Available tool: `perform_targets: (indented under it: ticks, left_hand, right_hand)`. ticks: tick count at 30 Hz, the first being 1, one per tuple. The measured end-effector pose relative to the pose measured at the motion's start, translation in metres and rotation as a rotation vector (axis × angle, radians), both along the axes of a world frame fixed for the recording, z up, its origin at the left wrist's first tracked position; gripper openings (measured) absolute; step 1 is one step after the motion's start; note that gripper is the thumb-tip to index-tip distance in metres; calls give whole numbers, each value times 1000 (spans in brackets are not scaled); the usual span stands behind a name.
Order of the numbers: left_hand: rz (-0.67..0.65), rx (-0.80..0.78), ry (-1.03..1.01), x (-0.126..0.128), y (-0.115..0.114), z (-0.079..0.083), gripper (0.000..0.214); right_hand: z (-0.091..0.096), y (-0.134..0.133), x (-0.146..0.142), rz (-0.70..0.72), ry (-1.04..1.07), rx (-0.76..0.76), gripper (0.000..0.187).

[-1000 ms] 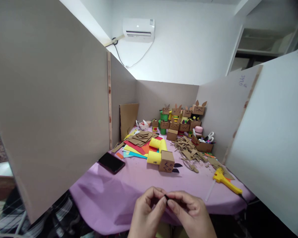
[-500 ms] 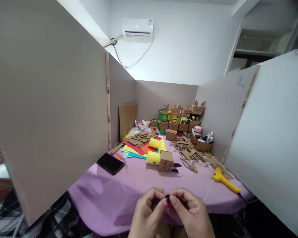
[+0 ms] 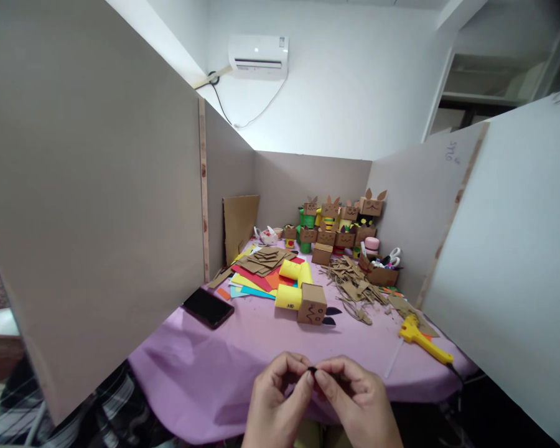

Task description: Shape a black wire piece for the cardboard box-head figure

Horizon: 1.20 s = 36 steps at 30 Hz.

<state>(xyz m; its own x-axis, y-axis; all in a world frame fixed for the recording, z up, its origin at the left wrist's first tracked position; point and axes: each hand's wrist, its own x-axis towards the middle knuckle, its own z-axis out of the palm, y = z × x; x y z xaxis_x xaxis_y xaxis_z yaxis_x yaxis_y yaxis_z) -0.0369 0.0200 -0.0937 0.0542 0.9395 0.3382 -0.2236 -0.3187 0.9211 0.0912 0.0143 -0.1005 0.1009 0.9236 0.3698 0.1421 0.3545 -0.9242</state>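
Between the fingertips of both hands is a small black piece (image 3: 312,369), mostly covered, so its kind cannot be made out. My left hand (image 3: 280,392) pinches it from one side. From the other side my right hand (image 3: 352,389) pinches it too, thumb and fingers pressed together. Both hands are over the table's front edge. Beyond them a cardboard box head (image 3: 312,305) with a drawn face and black ears lies on its side, joined to a yellow paper tube (image 3: 288,297).
A yellow glue gun (image 3: 424,342) lies at the right, its cord over the edge. A phone (image 3: 208,308) is at the left. Cardboard scraps (image 3: 350,277), coloured paper (image 3: 252,283) and several box-headed figures (image 3: 329,214) stand farther back. Grey partitions (image 3: 312,177) enclose the table.
Both hands have shifted very slightly, with the small black piece moving a little to the left between the fingertips. Everything on the table looks the same.
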Motion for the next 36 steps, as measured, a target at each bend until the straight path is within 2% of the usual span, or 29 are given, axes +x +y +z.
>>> perform_targets:
  ticks: [6, 9, 13, 16, 20, 24, 27, 30, 36]
  left_hand:
    - [2, 22, 11, -2, 1, 0, 12]
    - [-21, 48, 0, -1, 2, -2, 13]
    - [-51, 67, -18, -2, 3, -5, 12]
    - [-63, 62, -16, -3, 4, -5, 11]
    - [-97, 52, -43, -3, 4, -5, 11]
    - [-104, 51, -57, -3, 4, -5, 11]
    - [-79, 52, -35, -4, 4, -5, 11]
    - [-59, 45, -29, -4, 5, -5, 12]
    - [-52, 23, -38, -3, 4, -5, 13]
  right_hand:
    - [1, -2, 1, -29, -70, 88, 19]
    - [3, -2, 2, 6, -43, 113, 19]
    - [1, -1, 1, 96, 53, 65, 13]
    - [-1, 0, 1, 110, 36, 85, 10]
    - [3, 2, 5, 59, -58, 275, 8]
    - [7, 4, 12, 105, -244, 466, 14]
    - [6, 4, 12, 16, -297, 561, 15]
    - [1, 2, 8, -91, -275, 583, 12]
    - [-3, 1, 1, -100, -184, 513, 11]
